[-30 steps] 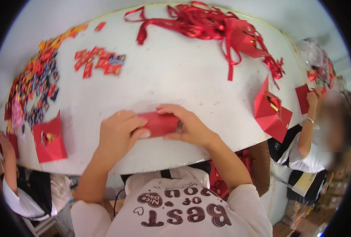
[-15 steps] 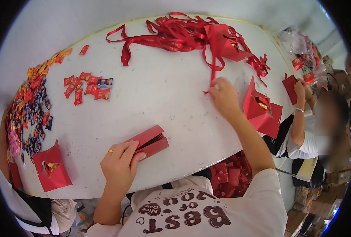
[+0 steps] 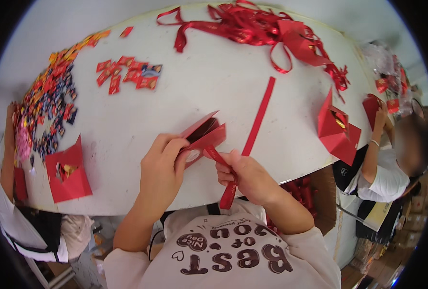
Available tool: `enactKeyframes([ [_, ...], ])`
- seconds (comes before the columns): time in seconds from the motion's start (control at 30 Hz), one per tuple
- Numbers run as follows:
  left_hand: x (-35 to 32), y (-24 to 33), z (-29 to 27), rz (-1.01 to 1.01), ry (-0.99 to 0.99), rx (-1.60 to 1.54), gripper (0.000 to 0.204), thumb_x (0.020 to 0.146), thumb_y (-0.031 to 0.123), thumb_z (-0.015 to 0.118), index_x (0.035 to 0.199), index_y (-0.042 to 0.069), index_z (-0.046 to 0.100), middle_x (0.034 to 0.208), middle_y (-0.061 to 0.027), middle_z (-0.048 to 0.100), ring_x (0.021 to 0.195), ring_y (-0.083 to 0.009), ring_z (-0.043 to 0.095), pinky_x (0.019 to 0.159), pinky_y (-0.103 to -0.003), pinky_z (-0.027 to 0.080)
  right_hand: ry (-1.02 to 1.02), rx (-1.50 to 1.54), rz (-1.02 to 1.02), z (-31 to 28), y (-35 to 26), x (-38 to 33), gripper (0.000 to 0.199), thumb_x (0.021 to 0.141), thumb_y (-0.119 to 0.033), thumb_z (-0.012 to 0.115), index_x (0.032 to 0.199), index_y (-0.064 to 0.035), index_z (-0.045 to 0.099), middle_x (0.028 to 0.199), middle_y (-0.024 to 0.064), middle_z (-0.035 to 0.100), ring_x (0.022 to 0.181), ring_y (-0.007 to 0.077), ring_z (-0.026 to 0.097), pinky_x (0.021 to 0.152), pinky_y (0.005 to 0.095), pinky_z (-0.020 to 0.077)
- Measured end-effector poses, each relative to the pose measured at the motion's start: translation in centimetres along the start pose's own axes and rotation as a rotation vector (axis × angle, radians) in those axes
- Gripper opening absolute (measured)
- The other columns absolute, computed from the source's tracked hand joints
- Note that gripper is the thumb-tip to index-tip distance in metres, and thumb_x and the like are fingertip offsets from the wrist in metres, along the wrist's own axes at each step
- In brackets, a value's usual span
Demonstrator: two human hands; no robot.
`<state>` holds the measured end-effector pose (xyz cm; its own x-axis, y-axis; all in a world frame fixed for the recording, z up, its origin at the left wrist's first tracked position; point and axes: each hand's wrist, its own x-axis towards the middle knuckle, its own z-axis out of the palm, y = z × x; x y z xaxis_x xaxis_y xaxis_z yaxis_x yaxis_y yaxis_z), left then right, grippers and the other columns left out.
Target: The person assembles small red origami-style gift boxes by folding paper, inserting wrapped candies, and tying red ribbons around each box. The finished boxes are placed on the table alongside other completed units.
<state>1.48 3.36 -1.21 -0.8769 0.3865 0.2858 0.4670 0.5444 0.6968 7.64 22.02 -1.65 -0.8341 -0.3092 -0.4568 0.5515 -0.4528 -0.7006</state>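
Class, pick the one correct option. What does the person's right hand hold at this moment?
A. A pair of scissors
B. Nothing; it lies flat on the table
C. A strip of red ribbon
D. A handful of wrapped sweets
C: the right hand pinches a red ribbon strip that runs from the fingers up across the white table, while the left hand grips the small red box.

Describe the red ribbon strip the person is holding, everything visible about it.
The red ribbon strip is long, narrow, flat and glossy-looking, lying nearly straight on the white table, running from upper right down toward the person. Its near end is pinched in the right hand, hangs below it, and meets the small red box steadied by the left hand.
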Motion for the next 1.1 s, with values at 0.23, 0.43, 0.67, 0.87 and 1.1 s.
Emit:
enactKeyframes([
  [0.23,0.4,-0.8,-1.0,0.014,-0.088,-0.119,0.015,0.077,-0.005,0.065,0.092,-0.002,0.066,0.100,-0.0126,0.059,0.080,-0.0261,0.062,0.066,-0.033,0.052,0.135,0.050,-0.114,0.6,2.5,0.3,0.031,0.093,-0.011,0.058,0.118,0.0062,0.059,0.086,0.0066,0.061,0.078,0.0157,0.058,0.072,0.0265,0.0491],
  [0.43,0.8,-1.1,-1.6,-0.045,-0.174,-0.203,0.016,0.077,-0.006,0.062,0.092,-0.002,0.067,0.104,-0.0132,0.058,0.086,-0.0255,0.061,0.070,-0.032,0.051,0.231,0.105,-0.163,1.9,2.4,1.3,0.036,0.084,0.003,0.065,0.120,0.0057,0.058,0.093,0.0107,0.068,0.081,0.0166,0.066,0.074,0.0275,0.0546],
  [0.67,0.7,-1.3,-1.7,-0.065,-0.191,-0.230,0.015,0.078,-0.006,0.062,0.092,-0.002,0.067,0.105,-0.0131,0.057,0.086,-0.0245,0.061,0.068,-0.031,0.051,0.366,-0.233,-0.271,2.6,3.0,2.0,0.025,0.086,-0.004,0.066,0.109,0.0044,0.065,0.083,0.0075,0.067,0.068,0.0097,0.059,0.061,0.0232,0.0488],
  [0.87,0.9,-1.2,-2.0,-0.098,-0.242,-0.246,0.019,0.079,-0.009,0.059,0.095,-0.002,0.066,0.111,-0.0132,0.055,0.094,-0.0216,0.059,0.075,-0.028,0.049,0.317,-0.106,-0.173,2.9,2.4,2.2,0.017,0.088,-0.013,0.066,0.090,0.0034,0.069,0.069,0.0035,0.061,0.056,0.0075,0.050,0.051,0.0224,0.0413],
  [1.1,0.8,-0.9,-2.2,-0.121,-0.284,-0.234,0.029,0.077,-0.010,0.056,0.102,-0.001,0.065,0.115,-0.0128,0.053,0.100,-0.0213,0.058,0.081,-0.028,0.049,0.287,0.051,-0.041,2.6,1.9,2.9,0.018,0.085,-0.014,0.068,0.078,0.0015,0.065,0.060,0.0020,0.056,0.047,0.0082,0.047,0.045,0.0233,0.0373],
])
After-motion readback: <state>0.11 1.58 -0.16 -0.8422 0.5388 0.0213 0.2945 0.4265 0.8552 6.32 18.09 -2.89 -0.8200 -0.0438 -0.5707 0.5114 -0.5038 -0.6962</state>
